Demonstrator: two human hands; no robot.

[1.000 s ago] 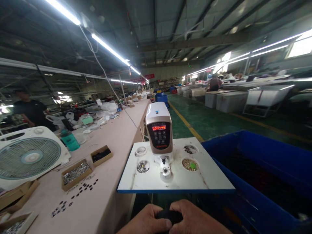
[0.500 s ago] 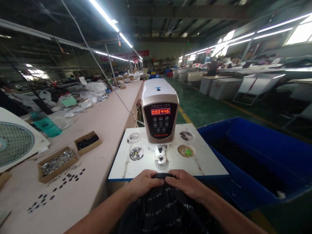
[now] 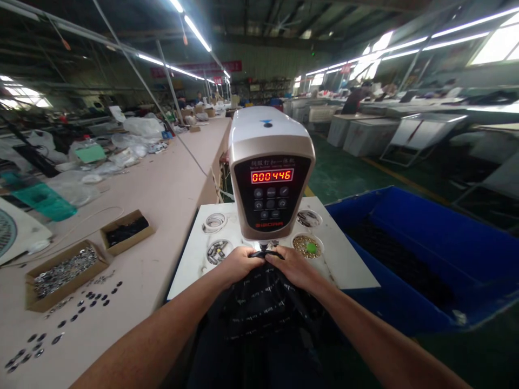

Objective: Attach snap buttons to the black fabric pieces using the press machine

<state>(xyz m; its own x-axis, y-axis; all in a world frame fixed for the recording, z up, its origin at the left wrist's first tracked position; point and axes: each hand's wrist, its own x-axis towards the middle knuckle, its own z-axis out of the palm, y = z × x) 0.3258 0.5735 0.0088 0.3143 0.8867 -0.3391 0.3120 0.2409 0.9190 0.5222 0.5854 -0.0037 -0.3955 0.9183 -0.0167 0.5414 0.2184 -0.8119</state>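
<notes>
A black garment with small white lettering (image 3: 259, 297) hangs from both my hands toward my lap. My left hand (image 3: 239, 266) pinches its top edge on one side. On the other side my right hand (image 3: 295, 267) grips the same edge, thumb on top. Between the hands the edge lies right at the punch head of a snap-button press (image 3: 271, 129), whose red display reads 000446. My hands and the cloth hide the lower die. The press stands on a white tabletop (image 3: 348, 270) with round cups; one holds brass-coloured pieces (image 3: 305, 247), another silvery metal parts (image 3: 219, 253).
Left, a long table (image 3: 162, 216) bears a carton of metal snaps (image 3: 67, 273), a carton of black pieces (image 3: 126, 232), loose dark discs (image 3: 77, 316) and part of a fan (image 3: 16, 229). Right of the press stands a blue bin (image 3: 478, 243) with dark cloth inside.
Both hands have moved forward with the black garment, bringing its edge from in front of the die to under the punch head. The view has come closer to the press.
</notes>
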